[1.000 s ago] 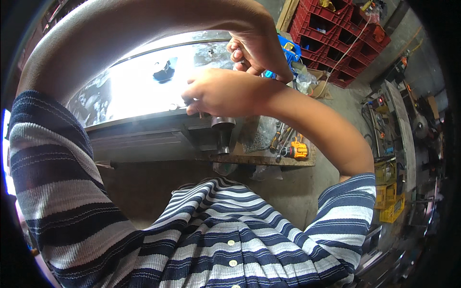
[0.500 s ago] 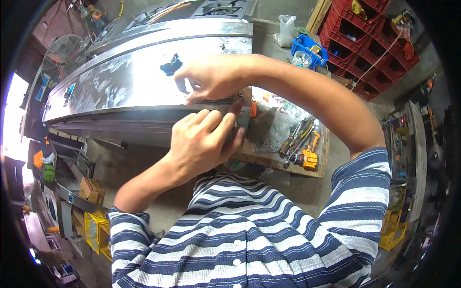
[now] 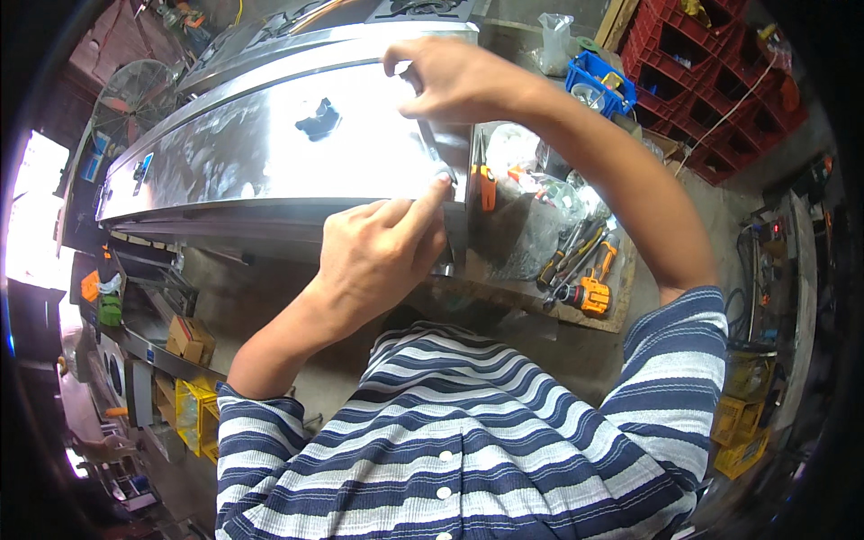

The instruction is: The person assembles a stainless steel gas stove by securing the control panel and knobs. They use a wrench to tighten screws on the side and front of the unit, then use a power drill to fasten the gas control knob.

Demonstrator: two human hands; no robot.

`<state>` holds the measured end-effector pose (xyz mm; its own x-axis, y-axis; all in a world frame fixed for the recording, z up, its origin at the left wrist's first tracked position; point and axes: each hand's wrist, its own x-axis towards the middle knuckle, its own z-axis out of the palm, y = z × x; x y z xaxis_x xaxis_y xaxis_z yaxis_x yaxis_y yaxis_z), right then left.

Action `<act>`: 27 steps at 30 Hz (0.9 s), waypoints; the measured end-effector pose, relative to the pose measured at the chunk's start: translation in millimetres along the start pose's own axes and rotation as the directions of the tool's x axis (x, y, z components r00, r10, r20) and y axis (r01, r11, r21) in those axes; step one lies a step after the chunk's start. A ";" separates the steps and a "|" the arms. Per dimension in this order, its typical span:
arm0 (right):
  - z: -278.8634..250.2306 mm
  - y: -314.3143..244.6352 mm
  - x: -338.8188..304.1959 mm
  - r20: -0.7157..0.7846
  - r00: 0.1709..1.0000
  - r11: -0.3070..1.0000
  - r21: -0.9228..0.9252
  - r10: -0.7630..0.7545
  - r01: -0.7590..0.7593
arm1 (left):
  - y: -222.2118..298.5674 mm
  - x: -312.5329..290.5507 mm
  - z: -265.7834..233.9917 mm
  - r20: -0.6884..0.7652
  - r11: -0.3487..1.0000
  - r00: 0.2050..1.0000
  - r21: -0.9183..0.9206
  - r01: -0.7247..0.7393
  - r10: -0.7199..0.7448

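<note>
Head camera, looking down: I see my left hand (image 3: 378, 256) loosely curled, its index fingertip pressing the near right corner of a long stainless steel panel (image 3: 270, 148). Half a second ago that hand lay flatter along the panel's lower edge; now it has pulled back to a fingertip touch. Beyond it, my right hand (image 3: 459, 81) pinches the panel's right edge higher up. Right of both hands, pliers (image 3: 576, 247) and an orange tool (image 3: 589, 292) lie on a wooden bench (image 3: 540, 292).

one head-worn fisheye view looks steeply down from close above the long shiny steel sheet-metal panel (image 3: 270, 153) and the blue-and-white striped shirt (image 3: 468, 450) (edges bend toward the rim); no second view.
</note>
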<state>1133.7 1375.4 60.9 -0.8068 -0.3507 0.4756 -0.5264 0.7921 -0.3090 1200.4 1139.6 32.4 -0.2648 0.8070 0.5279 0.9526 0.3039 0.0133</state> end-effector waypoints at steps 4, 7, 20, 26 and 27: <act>-11.2 15.6 -46.4 -0.096 0.962 0.966 0.077 0.255 -0.248 | -6.1 2.0 -5.4 0.092 0.998 0.996 -0.066 0.015 -0.009; -10.8 11.8 -84.4 -0.165 0.881 0.886 0.225 0.444 -0.405 | -13.1 13.2 -18.1 0.208 0.985 0.978 -0.161 0.058 -0.023; 66.5 -127.5 -189.6 -0.774 0.243 0.776 0.446 0.584 -0.445 | -61.6 77.2 -26.5 0.399 0.890 0.849 -0.425 -0.163 0.346; 115.4 -202.9 -165.1 -0.894 0.296 0.727 0.046 0.336 -0.685 | -84.5 87.3 -22.4 0.477 0.853 0.769 -0.496 -0.164 0.426; 114.8 -208.4 -158.2 -0.890 0.392 0.737 -0.102 0.232 -0.668 | -85.4 90.5 -22.2 0.489 0.843 0.753 -0.514 -0.160 0.441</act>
<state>1340.2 1208.5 -44.5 -0.1992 0.4912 0.8479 0.1781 0.8690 -0.4616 1098.4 1175.4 97.8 0.1474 0.9890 -0.0117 0.9222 -0.1331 0.3631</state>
